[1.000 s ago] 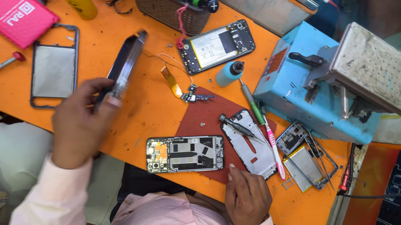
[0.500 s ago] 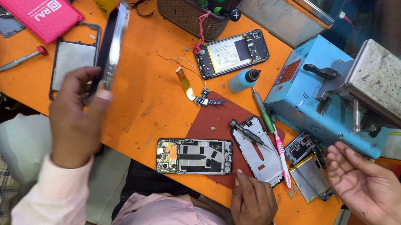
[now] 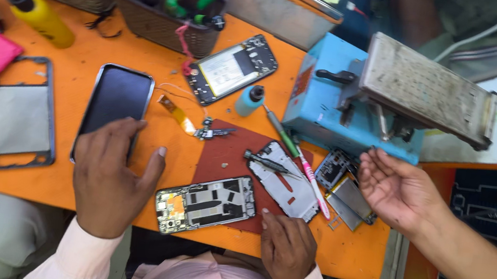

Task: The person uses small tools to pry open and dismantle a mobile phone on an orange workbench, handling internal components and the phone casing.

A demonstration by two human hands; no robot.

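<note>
Orange laminate covered the worktop [image 3: 116, 52], which was crowded with phone parts and tools. The left hand [image 3: 110, 177] was laid flat on the lower end of a dark phone screen panel [image 3: 116, 101], its fingers spread and released rather than closed around anything; the panel lay face up on the worktop, just right of an empty grey phone frame [image 3: 20, 112]. The right hand [image 3: 286, 247] was rested at the near edge of the worktop, its fingers loosely curled and grasping nothing, the fingertips touching the edge of a dark red mat [image 3: 228, 156]. On that mat an opened phone [image 3: 205, 204] with its circuit board exposed was placed just left of the right hand, and a white back cover [image 3: 289, 190] carrying black tweezers [image 3: 264, 161] was set beside it. A pink-handled tool [image 3: 314, 186] and a green-handled screwdriver [image 3: 280, 133] were lying across the mat's right side. Further back, another opened phone [image 3: 231, 68] showing its battery was placed near a woven basket [image 3: 168, 26] of tools, with a yellow bottle [image 3: 40, 16] to the left. A blue machine [image 3: 351, 101] with a metal plate on top was stationed at the right. Another person's open hand [image 3: 400, 192], palm up, was extended from the right near small metal parts [image 3: 347, 199].
</note>
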